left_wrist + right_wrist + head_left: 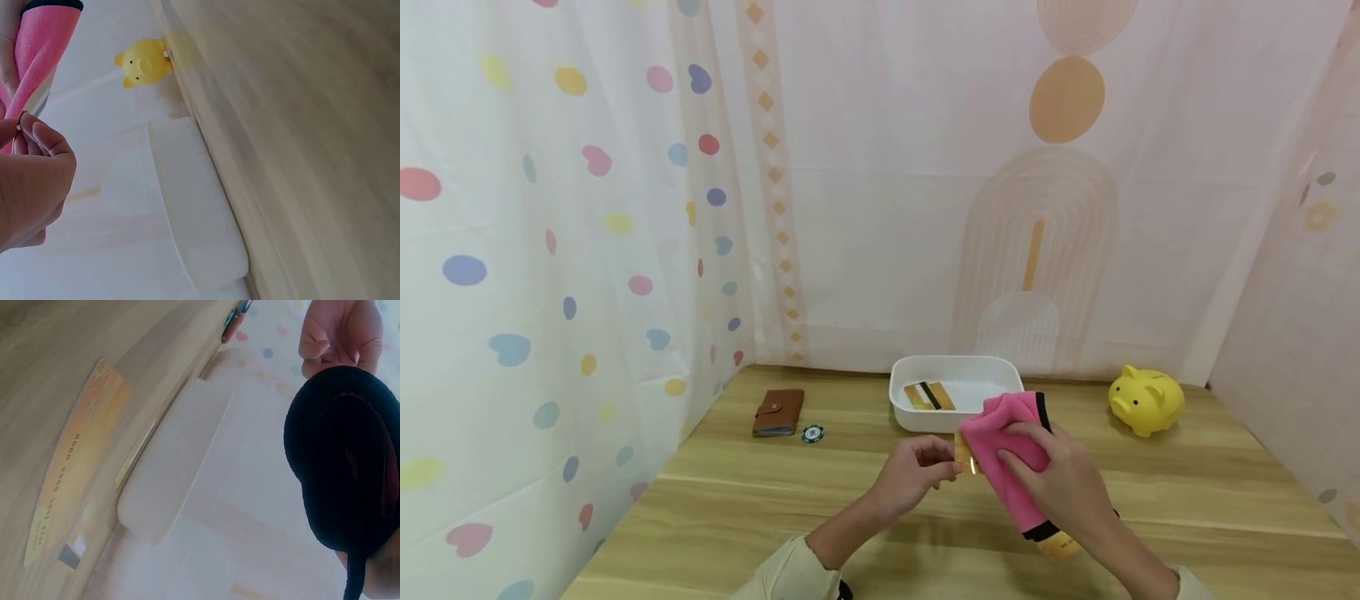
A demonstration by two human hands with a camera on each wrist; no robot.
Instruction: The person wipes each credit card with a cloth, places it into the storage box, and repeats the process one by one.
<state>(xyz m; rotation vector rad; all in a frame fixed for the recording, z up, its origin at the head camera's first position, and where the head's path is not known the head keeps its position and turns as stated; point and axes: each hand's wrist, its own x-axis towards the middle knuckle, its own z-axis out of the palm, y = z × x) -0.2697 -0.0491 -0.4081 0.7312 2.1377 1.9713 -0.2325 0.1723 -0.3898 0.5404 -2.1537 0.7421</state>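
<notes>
Before me, my left hand pinches the left end of a gold card between thumb and fingers. A pink cloth with black edging is folded over the rest of that card, hiding most of it. My right hand grips the cloth, thumb and fingers pressing it around the card. In the right wrist view the cloth's black edge covers much of the right hand. On the table below the cloth lies another gold card with printed digits, partly showing in the head view too.
Behind my hands stands a white tray holding gold cards, one with a black stripe. A brown card wallet and a poker chip lie left. To the right sits a yellow piggy bank. Curtains border the wooden table.
</notes>
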